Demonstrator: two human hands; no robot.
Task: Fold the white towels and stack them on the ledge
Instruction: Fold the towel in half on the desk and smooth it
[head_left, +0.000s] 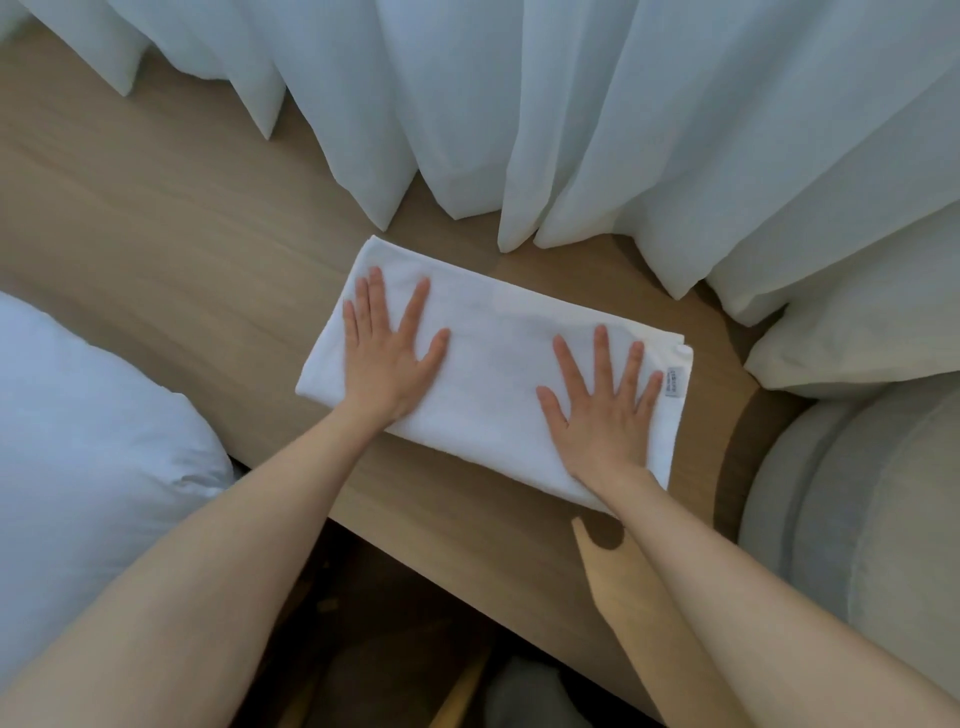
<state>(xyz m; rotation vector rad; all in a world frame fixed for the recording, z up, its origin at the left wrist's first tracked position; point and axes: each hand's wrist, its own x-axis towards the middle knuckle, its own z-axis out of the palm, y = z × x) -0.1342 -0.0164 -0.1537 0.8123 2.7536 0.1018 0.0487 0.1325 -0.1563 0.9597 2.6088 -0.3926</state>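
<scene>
White towel (493, 358), folded to a layered rectangle, lying askew on the wooden ledge (156, 234), its label (674, 383) at the right-hand end. Left hand (387, 358) and right hand (605, 415), well apart, fingers straight and spread, press flat on opposite ends, gripping nothing. Judged stage: this towel largely folded, perhaps one fold left; no stack or second towel in view. Far corner lies near the curtain (571, 104) hem; near edge sits back from the ledge front. Bare wood extends leftward; a pillow (78, 441) at left and a grey upholstered seat (857, 519) at right bound the space
</scene>
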